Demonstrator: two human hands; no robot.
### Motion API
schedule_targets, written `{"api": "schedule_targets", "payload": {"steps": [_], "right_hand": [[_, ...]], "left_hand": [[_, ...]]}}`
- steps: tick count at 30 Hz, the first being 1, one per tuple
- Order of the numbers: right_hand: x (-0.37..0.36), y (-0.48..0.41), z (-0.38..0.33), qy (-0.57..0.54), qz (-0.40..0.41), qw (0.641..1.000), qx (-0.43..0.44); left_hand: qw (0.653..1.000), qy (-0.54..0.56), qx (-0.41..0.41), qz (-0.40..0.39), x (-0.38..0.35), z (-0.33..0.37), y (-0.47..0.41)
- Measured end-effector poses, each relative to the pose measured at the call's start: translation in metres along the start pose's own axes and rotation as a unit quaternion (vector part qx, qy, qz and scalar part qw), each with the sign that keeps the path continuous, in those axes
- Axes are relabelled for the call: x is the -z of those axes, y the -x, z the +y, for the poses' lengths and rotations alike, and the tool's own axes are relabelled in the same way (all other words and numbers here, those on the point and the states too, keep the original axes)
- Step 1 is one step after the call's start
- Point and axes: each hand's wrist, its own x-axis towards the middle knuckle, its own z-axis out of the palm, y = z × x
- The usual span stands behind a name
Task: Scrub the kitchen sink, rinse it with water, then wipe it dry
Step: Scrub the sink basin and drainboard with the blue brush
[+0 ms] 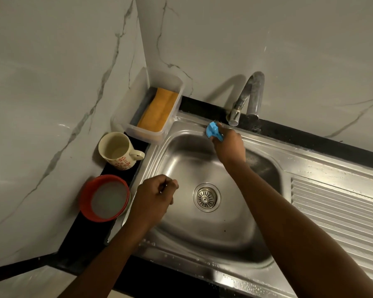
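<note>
Head view: the right hand (pixel 228 145) reaches across the steel sink (pixel 181 160) to its far rim, just below the tap (pixel 246 97), and its grip is closed round a blue brush (pixel 212 130), fingers curled over the handle so that only the brush's left end shows past the knuckles. The brush sits at the back edge, where the flat rim turns down into the basin; whether its bristles touch the metal is hidden by the hand. The left hand (pixel 155 194) hovers over the near-left side of the basin with its fingers curled in; nothing shows in that grip. No water runs from the tap, and droplets bead on the front rim and the draining board (pixel 342 211), so this looks like the scrubbing stage, early in the task. To do it well, the brush should probably work along the rim crease and corners in short overlapping strokes, then down the walls toward the drain (pixel 206 197), so loosened dirt ends where the rinse will carry it. The free hand could brace on the edge. On the black desk (pixel 289 130) to the left stand a mug (pixel 116 150), a red bowl (pixel 83 201) of cloudy liquid and a clear tub (pixel 127 108) holding an orange cloth (pixel 157 108), which is likely for drying.
</note>
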Motion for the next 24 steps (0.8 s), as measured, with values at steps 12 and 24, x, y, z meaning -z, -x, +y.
{"api": "schedule_targets", "payload": {"steps": [12, 24], "right_hand": [[-0.034, -0.015, -0.039, -0.112, -0.11, 0.987, -0.019], [0.023, 0.118, -0.096, -0.173, -0.345, 0.919, 0.086]], "left_hand": [[1.0, 0.013, -0.007, 0.027, 0.023, 0.015, 0.006], [0.985, 0.055, 0.054, 0.156, 0.096, -0.029, 0.075]]}}
